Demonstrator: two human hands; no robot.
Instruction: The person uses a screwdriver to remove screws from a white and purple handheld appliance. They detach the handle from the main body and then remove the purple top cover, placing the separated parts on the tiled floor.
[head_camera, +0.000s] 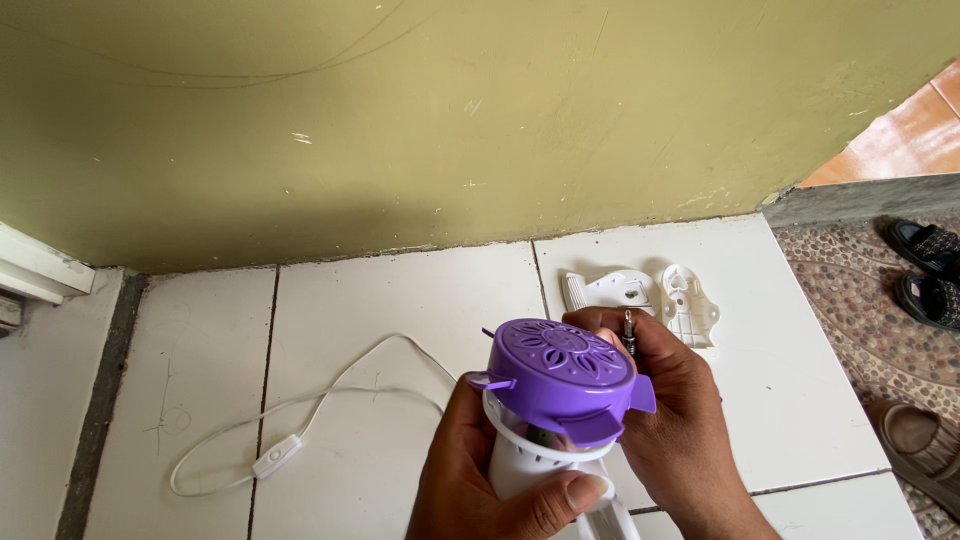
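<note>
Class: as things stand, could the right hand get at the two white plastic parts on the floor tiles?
Probably yes: the white parts lie bare just beyond the right hand, but it holds a screwdriver bit.

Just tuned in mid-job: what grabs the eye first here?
The purple flower-patterned cap on a white device, low centre, gripped by the left hand and the right hand, which also holds a screwdriver. Behind lie two white plastic parts; a white cord trails left across the tiles.

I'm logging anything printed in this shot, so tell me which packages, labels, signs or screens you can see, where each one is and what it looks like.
None in view: no package, label, sign or screen.
The hands hold only a white lamp body with a plain purple flower-patterned cap.
</note>
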